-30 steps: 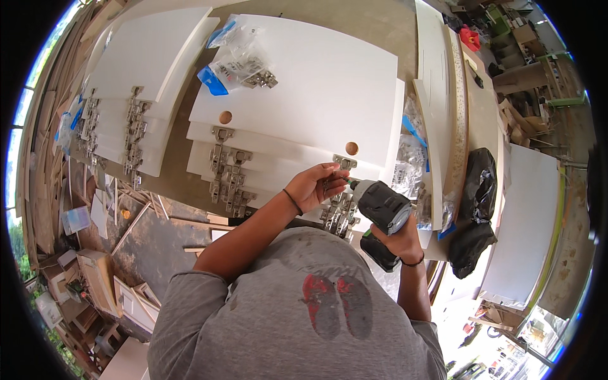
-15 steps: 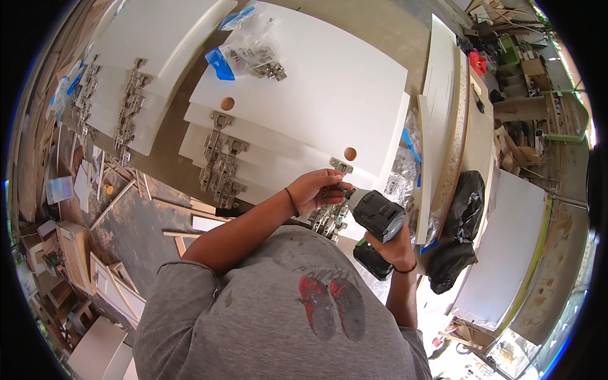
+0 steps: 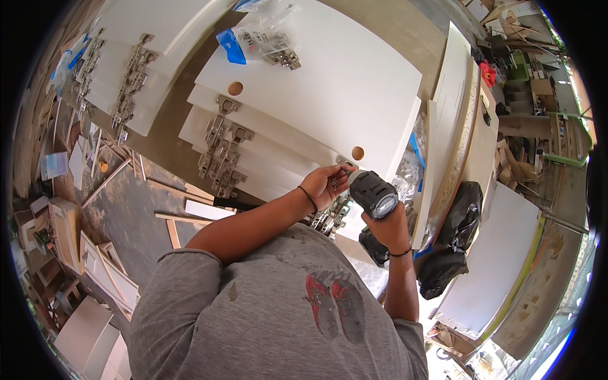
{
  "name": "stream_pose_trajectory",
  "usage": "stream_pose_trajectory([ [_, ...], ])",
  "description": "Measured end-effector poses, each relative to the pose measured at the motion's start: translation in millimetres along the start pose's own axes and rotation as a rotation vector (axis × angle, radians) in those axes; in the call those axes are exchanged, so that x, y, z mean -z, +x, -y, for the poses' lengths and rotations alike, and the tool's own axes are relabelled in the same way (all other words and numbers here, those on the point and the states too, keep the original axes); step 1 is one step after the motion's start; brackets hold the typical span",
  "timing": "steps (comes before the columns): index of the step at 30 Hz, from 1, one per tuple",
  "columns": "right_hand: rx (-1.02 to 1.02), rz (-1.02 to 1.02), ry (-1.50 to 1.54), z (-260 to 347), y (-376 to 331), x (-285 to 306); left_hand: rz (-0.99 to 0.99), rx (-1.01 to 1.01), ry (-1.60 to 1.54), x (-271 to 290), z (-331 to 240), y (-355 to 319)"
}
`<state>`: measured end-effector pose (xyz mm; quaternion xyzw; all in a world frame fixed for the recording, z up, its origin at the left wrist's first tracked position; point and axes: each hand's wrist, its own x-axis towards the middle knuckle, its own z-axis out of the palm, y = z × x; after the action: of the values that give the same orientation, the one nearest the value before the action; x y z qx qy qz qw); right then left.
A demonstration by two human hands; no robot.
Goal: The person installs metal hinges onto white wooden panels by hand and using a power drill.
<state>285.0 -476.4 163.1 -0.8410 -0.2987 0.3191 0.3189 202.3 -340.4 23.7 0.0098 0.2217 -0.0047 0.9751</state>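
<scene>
My right hand (image 3: 391,229) grips a black cordless drill (image 3: 373,194) by its handle, with the nose pointing up and left toward a metal cabinet hinge (image 3: 346,162) on the edge of a white panel (image 3: 310,76). At the drill's tip, the thumb and fingers of my left hand (image 3: 323,186) are pinched together. Something small and dark shows in them, too small to make out. Just above the hinge, the panel has a round hole (image 3: 358,153); a second hole (image 3: 235,88) lies farther left. More hinges (image 3: 328,218) show below my left hand, partly hidden.
Stacked panels carry a row of hinges (image 3: 221,152) at left. A clear bag of hinges (image 3: 269,47) lies on the top panel. Black plastic bags (image 3: 461,218) sit at right beside long boards (image 3: 437,145). Wood frames and offcuts (image 3: 104,266) cover the floor at left.
The drill has swung more upright, its nose now nearer the hinge by the hole. My left hand has moved with it to the tip. The whole view has shifted slightly.
</scene>
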Motion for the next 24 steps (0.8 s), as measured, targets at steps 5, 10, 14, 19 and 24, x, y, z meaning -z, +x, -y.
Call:
stream_pose_trajectory([
  [5,-0.006,0.031,-0.001,-2,11,1,-0.049,-0.026,-0.038,0,3,1],
  [10,0.020,0.002,-0.060,-9,21,5,-0.112,-0.045,-0.082,-1,8,6],
  [14,-0.022,0.063,-0.090,4,27,10,-0.155,-0.057,-0.072,-5,7,6],
  [19,0.005,0.063,-0.164,9,35,13,-0.131,-0.053,-0.066,-7,6,4],
  [24,0.036,0.115,-0.181,10,47,21,-0.106,-0.059,-0.086,-6,6,4],
])
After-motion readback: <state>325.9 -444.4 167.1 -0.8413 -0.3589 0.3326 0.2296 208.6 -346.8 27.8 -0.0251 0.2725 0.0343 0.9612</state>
